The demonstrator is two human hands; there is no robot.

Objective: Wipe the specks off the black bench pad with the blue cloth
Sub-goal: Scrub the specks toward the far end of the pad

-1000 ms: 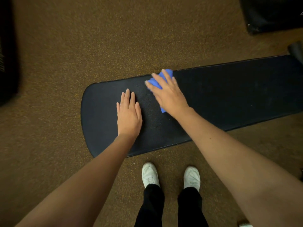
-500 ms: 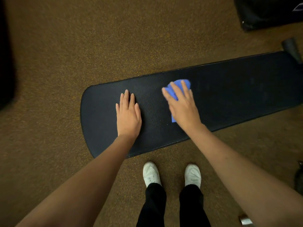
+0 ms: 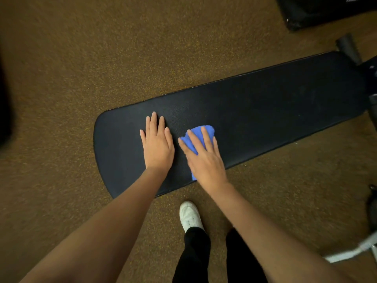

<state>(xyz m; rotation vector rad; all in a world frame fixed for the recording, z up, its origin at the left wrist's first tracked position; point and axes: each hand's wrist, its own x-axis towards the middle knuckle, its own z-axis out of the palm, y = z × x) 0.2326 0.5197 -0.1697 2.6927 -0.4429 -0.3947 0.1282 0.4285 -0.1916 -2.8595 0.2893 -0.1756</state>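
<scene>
Under the right hand, the blue cloth lies pressed flat on the black bench pad, fingers spread over it, not gripping; cloth edges show past the fingertips and below the palm. Just beside it, the left hand rests flat and open on the pad, holding nothing, fingers together. Below both hands, brown speckled floor and one white shoe.

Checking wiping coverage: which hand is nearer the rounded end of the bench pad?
Left. The left hand lies flat nearer that end of the bench pad; the right hand presses the blue cloth farther along.
</scene>
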